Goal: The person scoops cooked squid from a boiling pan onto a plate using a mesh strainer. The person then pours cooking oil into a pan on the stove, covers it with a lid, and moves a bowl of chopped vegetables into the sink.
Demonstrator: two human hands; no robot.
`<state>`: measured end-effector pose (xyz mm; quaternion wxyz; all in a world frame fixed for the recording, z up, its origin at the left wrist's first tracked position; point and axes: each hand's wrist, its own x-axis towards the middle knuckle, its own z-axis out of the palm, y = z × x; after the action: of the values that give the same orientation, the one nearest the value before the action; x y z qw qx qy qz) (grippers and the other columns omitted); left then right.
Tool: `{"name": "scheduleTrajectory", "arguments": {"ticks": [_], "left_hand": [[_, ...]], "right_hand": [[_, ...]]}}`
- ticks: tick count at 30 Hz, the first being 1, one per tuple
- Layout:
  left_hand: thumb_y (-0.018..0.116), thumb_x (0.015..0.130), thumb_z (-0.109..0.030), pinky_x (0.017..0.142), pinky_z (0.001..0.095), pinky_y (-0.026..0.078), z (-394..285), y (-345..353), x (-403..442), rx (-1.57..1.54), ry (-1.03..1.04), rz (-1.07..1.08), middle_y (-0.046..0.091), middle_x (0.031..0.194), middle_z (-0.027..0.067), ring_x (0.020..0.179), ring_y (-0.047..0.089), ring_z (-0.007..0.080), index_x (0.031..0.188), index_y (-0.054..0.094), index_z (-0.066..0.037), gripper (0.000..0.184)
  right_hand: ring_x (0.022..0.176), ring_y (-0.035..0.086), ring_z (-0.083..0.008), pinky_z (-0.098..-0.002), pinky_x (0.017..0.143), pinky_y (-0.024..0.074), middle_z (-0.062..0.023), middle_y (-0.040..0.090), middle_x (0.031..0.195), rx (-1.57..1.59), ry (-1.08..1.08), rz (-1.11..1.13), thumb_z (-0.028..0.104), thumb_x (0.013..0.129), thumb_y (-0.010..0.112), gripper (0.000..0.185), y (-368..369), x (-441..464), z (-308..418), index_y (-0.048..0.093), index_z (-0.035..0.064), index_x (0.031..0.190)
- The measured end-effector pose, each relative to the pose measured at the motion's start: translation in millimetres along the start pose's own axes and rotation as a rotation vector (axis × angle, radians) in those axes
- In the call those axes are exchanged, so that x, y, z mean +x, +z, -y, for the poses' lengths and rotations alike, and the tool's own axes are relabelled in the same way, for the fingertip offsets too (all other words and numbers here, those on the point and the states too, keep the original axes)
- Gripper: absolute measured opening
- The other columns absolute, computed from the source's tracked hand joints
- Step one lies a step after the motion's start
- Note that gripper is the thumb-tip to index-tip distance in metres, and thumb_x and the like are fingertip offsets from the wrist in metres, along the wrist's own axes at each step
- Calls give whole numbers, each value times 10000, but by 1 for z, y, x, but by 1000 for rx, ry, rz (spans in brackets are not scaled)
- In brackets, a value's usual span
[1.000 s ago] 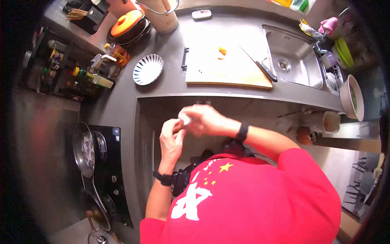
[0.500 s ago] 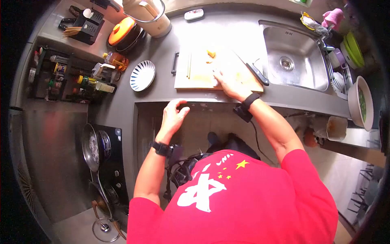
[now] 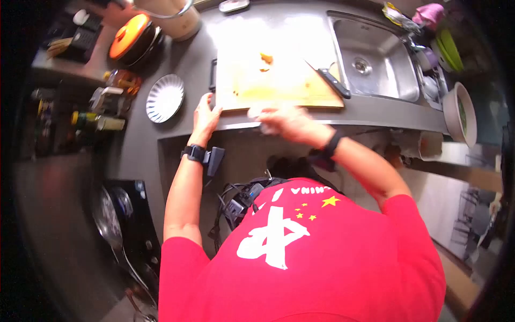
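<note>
My right hand [image 3: 292,124] is closed just off the front edge of the wooden cutting board [image 3: 273,95], over the counter's edge. A small whitish thing [image 3: 258,114] shows at its fingertips, too blurred to name. My left hand [image 3: 205,120] is by the board's front left corner, thumb and fingers apart, holding nothing that I can see. On the board lie small orange pieces [image 3: 265,59] and a knife [image 3: 335,83] with a black handle, near the sink side. Strong glare washes out the back of the board.
A striped bowl [image 3: 165,99] sits on the counter to the left. The steel sink [image 3: 383,70] is at the right, with a large white bowl [image 3: 456,115] beyond it. An orange-lidded pot [image 3: 131,37] stands back left. Pans [image 3: 110,220] are on the stove at lower left.
My right hand has drawn back from the board to its front edge. My left hand has moved up towards the board's corner. Chopsticks seen on the board earlier no longer show. The view has shifted.
</note>
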<state>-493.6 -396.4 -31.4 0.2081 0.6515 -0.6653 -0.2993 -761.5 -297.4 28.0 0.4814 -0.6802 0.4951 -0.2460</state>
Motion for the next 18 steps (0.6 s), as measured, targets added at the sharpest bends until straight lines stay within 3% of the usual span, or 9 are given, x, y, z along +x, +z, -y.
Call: {"name": "scheduleTrajectory", "arguments": {"ticks": [1,2,5,13,17,18], "left_hand": [[693,842,-155,992,392,463,-1,6,6,-37,-19,-3,582,1301,183,1185,570,280,1353,496,-58,557],[688,847,-147,985,385,468,0,10,11,-69,-11,26,583,1295,188,1176,575,282,1357,491,-57,554],[679,859,-128,954,371,489,-9,12,13,-157,0,98,595,1271,184,1143,596,276,1362,483,-52,545],[670,858,-138,944,385,492,-1,13,13,-55,33,42,641,1203,178,1109,625,285,1345,488,-40,529],[705,821,-139,915,398,505,1,18,17,4,-8,8,660,1165,175,1043,653,292,1347,486,-38,578],[726,796,-137,909,398,507,-2,18,16,30,-18,8,658,1169,171,1034,656,295,1354,480,-47,616]], "right_hand": [[842,611,-223,-349,733,515,-95,629,1038,-126,-307,-29,206,890,573,278,30,16,-27,662,65,1112],[1011,595,-328,-413,898,484,-142,622,1053,-553,-507,-104,195,852,606,230,52,22,-48,650,62,1034],[1080,551,-297,-403,915,470,-144,579,1132,-673,-611,-263,201,843,618,257,61,10,-63,606,52,1051],[1180,552,-323,-416,980,461,-113,595,1259,-714,-168,-386,45,792,650,356,-74,-139,-124,627,111,1141],[1093,610,-327,-379,953,480,-159,664,1115,-814,183,-657,-13,799,579,318,-156,-189,-172,680,74,1087],[1067,629,-318,-362,940,489,-165,673,1114,-668,243,-823,-33,800,552,350,-172,-196,-176,678,59,1113]]}}
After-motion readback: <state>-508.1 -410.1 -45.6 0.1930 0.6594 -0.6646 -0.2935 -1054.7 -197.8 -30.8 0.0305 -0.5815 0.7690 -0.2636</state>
